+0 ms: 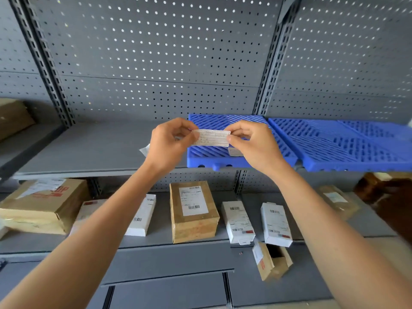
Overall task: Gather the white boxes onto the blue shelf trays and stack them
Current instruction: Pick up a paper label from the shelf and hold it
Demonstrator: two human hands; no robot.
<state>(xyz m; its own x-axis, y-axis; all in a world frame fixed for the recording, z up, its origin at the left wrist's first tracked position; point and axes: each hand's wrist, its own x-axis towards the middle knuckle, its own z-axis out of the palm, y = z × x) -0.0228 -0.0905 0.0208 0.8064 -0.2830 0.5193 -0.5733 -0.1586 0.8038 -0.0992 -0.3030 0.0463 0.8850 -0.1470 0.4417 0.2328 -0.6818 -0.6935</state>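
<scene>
While two bare blue shelf trays (334,148) wait side by side on the upper grey shelf (89,148), a person holds a small ruled paper label (210,137) up in front of the left-hand tray, the left hand (169,141) pinching one end between thumb and fingertips and the right hand (252,141) pinching the other. Judged from this, the label is being read or checked before any box is lifted; done well, the step means keeping the slip taut and level, then setting it aside so both hands are free to carry. None of the task's boxes has reached the trays: all lie flat on the lower shelf (156,239), well below. Counted from largest to smallest, there are two blue trays; two larger brown parcels, one at far left (42,204) and one taped at centre (194,210), plus a brown packet (336,200) at right; four white boxes, two left of the central parcel (141,216) and two right of it (276,224), one partly hidden by the left forearm; and one small opened brown carton (272,260) lying lower still.
</scene>
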